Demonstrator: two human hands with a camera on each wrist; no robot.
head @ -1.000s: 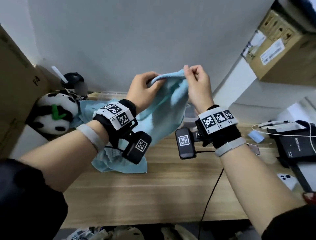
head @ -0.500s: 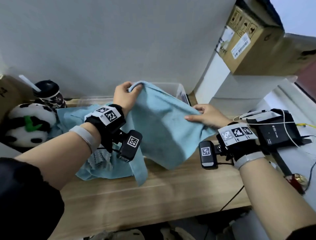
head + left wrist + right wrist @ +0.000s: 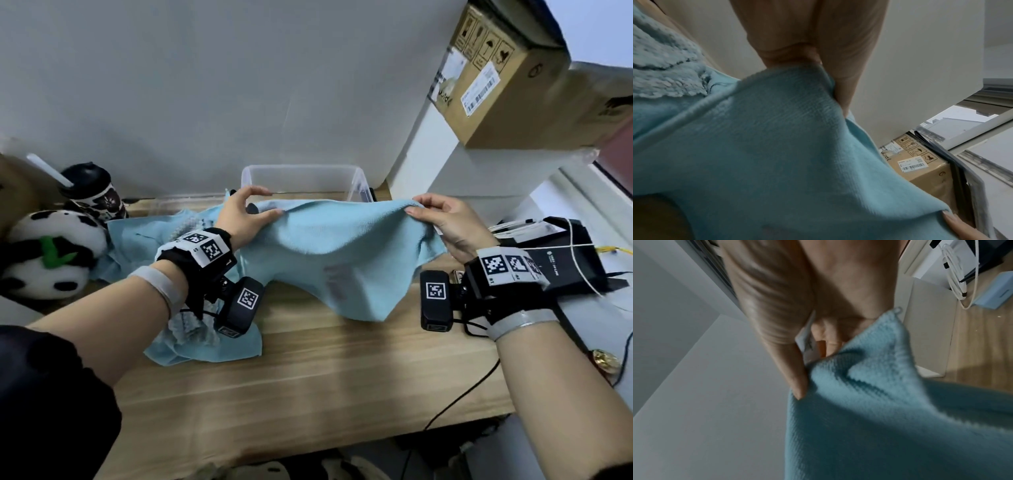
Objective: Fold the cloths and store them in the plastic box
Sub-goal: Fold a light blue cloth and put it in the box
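Observation:
A light blue cloth [image 3: 335, 250] hangs spread between my two hands above the wooden table [image 3: 308, 383]. My left hand [image 3: 245, 216] pinches its top left corner, and my right hand [image 3: 435, 214] pinches its top right corner. The left wrist view shows the cloth [image 3: 777, 154] under my thumb and fingers [image 3: 840, 81]. In the right wrist view the cloth [image 3: 879, 402] is pinched by my thumb [image 3: 797, 382]. A clear plastic box [image 3: 305, 180] stands open just behind the cloth, against the wall. Further blue cloths [image 3: 144, 243] lie crumpled under my left forearm.
A panda plush [image 3: 48, 253] and a dark cup with a straw [image 3: 92, 188] sit at the far left. A black device with white cables [image 3: 565, 253] lies at the right. A cardboard box [image 3: 507, 78] rests on a white ledge, upper right.
My hands have moved apart and come down, spreading the cloth wide. A second ago they held it bunched together high up. The plastic box behind has come into view.

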